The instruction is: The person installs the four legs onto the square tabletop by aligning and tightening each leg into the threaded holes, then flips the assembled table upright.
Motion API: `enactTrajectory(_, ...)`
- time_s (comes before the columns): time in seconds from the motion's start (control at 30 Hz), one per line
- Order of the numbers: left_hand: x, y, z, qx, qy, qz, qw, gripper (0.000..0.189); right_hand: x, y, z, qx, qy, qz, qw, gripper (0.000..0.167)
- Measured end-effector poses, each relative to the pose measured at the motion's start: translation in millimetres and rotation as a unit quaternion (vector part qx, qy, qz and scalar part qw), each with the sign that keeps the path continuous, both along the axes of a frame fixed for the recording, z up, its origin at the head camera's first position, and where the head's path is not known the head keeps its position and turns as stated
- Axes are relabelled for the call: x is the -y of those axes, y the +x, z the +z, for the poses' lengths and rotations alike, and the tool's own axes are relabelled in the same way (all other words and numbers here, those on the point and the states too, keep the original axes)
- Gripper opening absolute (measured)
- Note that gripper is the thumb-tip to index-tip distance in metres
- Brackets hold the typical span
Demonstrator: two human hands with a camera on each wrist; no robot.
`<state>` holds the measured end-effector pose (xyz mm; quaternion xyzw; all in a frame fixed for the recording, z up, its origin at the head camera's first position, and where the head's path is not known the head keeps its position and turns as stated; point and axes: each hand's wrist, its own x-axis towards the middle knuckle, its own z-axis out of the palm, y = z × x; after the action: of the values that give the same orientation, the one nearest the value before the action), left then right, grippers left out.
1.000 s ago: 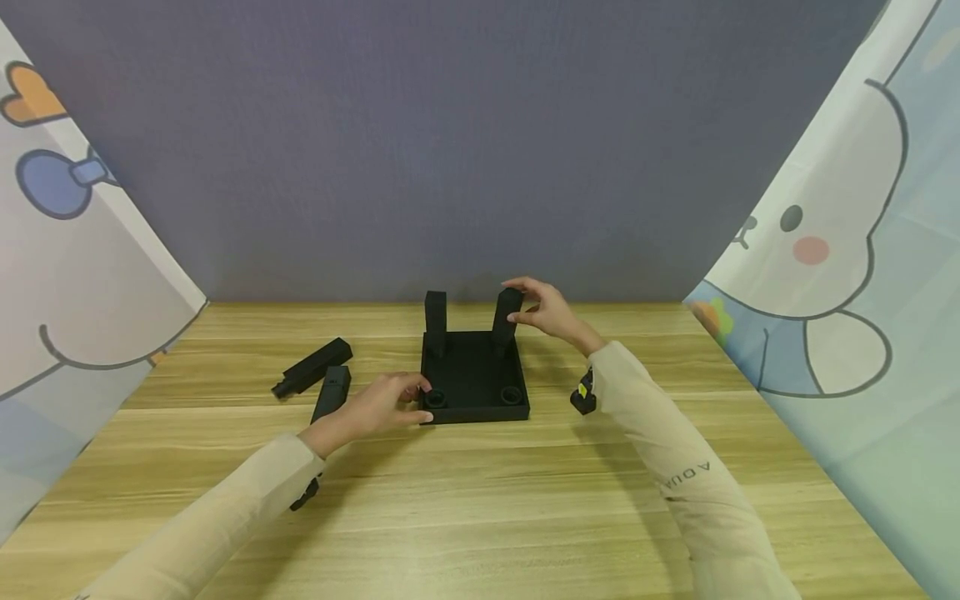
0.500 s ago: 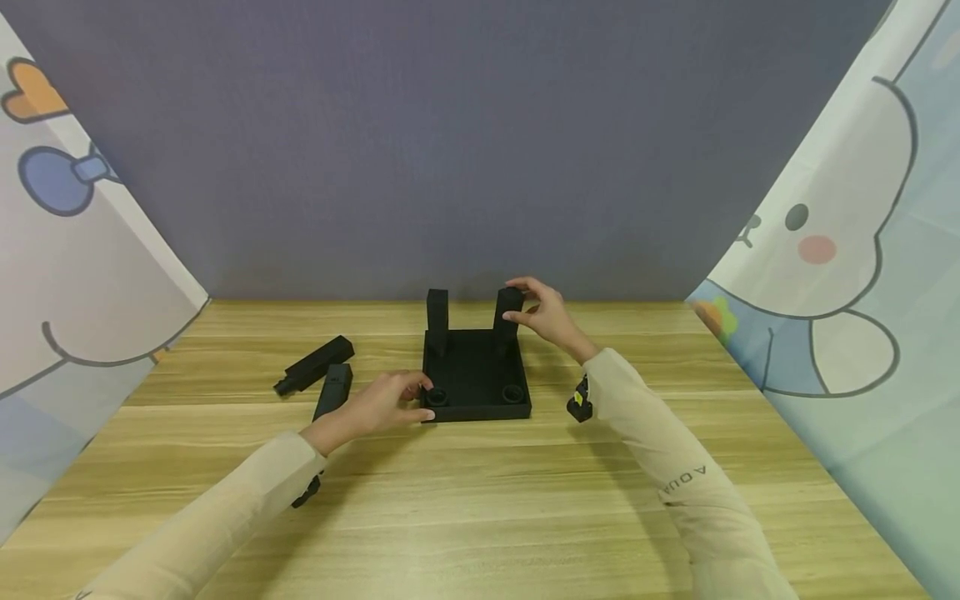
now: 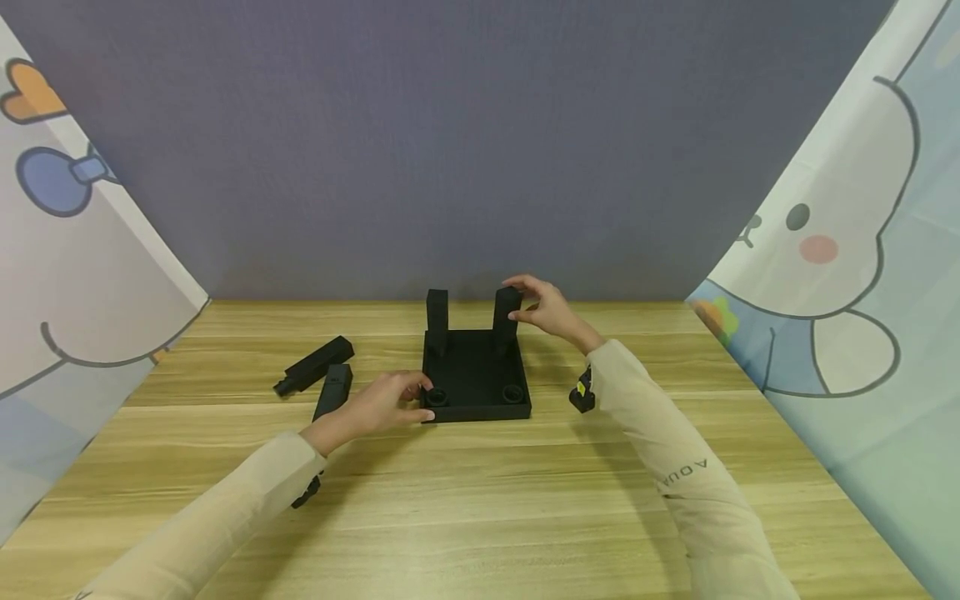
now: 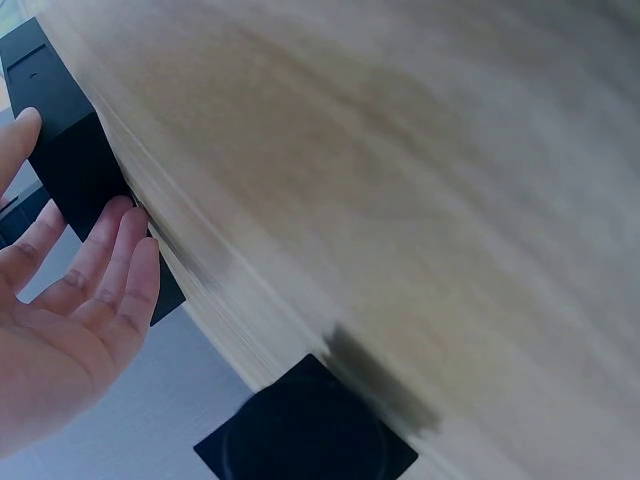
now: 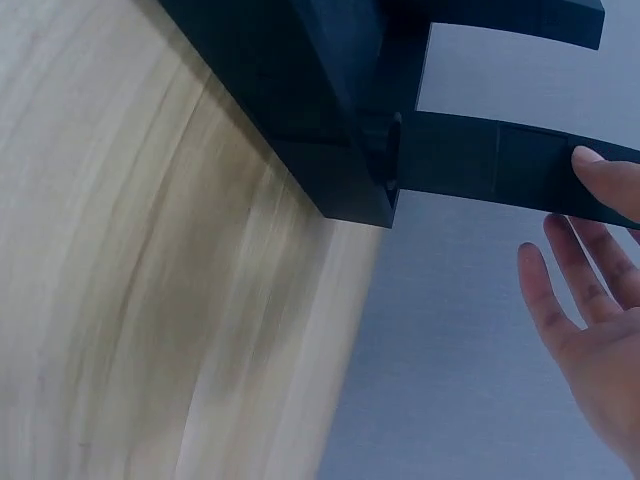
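Note:
A black square base [image 3: 476, 375] with a low rim lies on the wooden table, with round sockets [image 3: 513, 394] at its two near corners. Two black square posts stand at its far corners. My right hand [image 3: 551, 312] holds the top of the right post [image 3: 504, 310], thumb on one side and fingers behind; the post's foot meets the socket in the right wrist view. The left post [image 3: 437, 317] stands upright by itself. My left hand [image 3: 381, 404] grips the base's near left corner between thumb and fingers, as the left wrist view also shows.
Two loose black posts lie to the left, one post [image 3: 318, 367] angled behind and another post [image 3: 333, 390] partly hidden by my left hand. Small black devices [image 3: 582, 397] show beside both sleeves. A grey partition [image 3: 465, 150] stands behind the table, with cartoon-printed cloths [image 3: 817, 250] at the sides.
My right wrist has swung slightly to the right since half a second ago, the fingers remaining around the post's top. My left hand and the base keep their places.

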<state>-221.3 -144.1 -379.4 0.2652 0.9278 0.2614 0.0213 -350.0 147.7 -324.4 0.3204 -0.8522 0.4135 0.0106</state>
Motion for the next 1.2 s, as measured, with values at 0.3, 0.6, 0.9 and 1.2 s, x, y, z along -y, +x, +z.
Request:
enactTrajectory(0.3,-0.4,0.2,0.0,0.003,0.000,-0.001,1.0000,0.040,4.2,2.7,-9.3,-0.016,-0.037,-0.046,0.9981,0.043)
enactTrajectory(0.6,-0.6,0.0,-0.1,0.008,0.002,0.001,1.0000,0.039,5.3,3.1,-13.8,-0.029,-0.062,-0.058,0.9960,0.045)
enactTrajectory(0.9,-1.3,0.2,1.0,0.005,-0.002,0.002,1.0000,0.039,-2.0,0.5,-4.5,-0.007,-0.013,-0.017,0.9997,0.050)
enactTrajectory(1.2,-1.5,1.4,2.0,0.009,0.000,0.002,1.0000,0.039,-1.4,1.0,-5.8,-0.007,-0.016,-0.025,0.9995,0.046)
